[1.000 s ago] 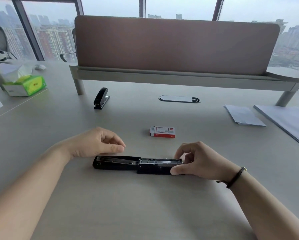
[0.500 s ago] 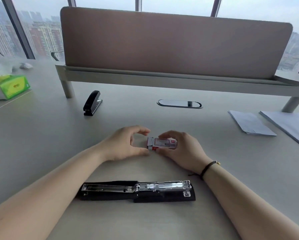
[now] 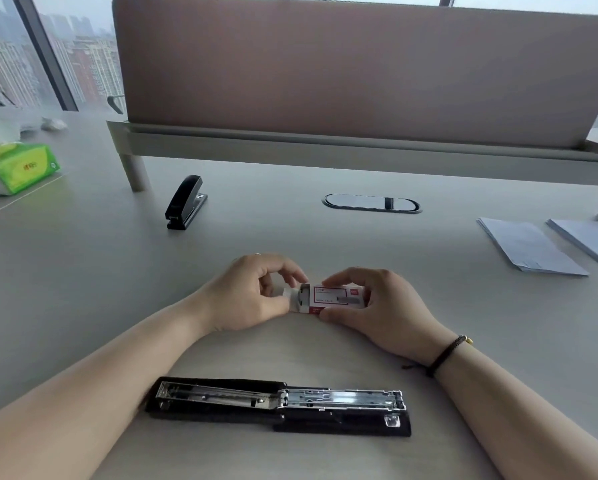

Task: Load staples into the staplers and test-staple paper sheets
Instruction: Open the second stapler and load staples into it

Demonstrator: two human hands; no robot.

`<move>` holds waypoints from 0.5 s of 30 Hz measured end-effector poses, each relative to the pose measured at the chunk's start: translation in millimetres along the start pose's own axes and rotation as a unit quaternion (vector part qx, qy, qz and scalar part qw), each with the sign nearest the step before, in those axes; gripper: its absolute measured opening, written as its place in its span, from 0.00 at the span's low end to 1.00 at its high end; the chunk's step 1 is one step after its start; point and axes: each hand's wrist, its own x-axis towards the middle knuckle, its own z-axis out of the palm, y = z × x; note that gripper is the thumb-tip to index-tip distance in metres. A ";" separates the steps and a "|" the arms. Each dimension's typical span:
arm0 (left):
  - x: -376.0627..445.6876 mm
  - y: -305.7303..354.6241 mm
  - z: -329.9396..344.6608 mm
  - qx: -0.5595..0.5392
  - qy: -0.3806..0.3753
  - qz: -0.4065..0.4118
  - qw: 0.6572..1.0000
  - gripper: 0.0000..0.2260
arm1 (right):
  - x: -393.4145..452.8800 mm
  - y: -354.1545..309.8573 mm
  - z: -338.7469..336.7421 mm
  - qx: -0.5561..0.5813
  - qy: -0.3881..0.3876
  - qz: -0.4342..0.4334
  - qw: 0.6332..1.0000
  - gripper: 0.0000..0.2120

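Two hands meet at mid-desk over a small red-and-white staple box (image 3: 335, 299): the right hand (image 3: 384, 310) grips its body between thumb and fingers, while the left hand (image 3: 256, 296) pinches the open flap at its left end. Nearer, an unfolded black stapler (image 3: 280, 405) lies flat on the desk (image 3: 82, 289), its metal channel exposed. A second, closed stapler (image 3: 185, 201) stands far left; paper sheets (image 3: 529, 249) lie far right.

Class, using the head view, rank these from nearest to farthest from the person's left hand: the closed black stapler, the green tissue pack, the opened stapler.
From the left hand:
1. Opened stapler, just below it, nearest the person.
2. Closed black stapler, beyond it, to the left.
3. Green tissue pack, far left edge.
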 end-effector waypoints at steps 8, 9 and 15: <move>2.3 -2.9 3.7 0.053 0.031 -0.018 0.998 0.09 | 0.0 -0.6 1.0 0.002 0.008 0.006 1.000 0.17; 3.3 -3.2 4.6 0.060 0.037 -0.023 0.997 0.14 | -0.1 -0.6 1.4 0.005 0.012 0.007 1.000 0.17; 7.9 -3.2 7.8 0.095 0.062 -0.036 0.993 0.13 | 1.4 -0.3 3.9 -0.003 0.018 0.003 1.000 0.17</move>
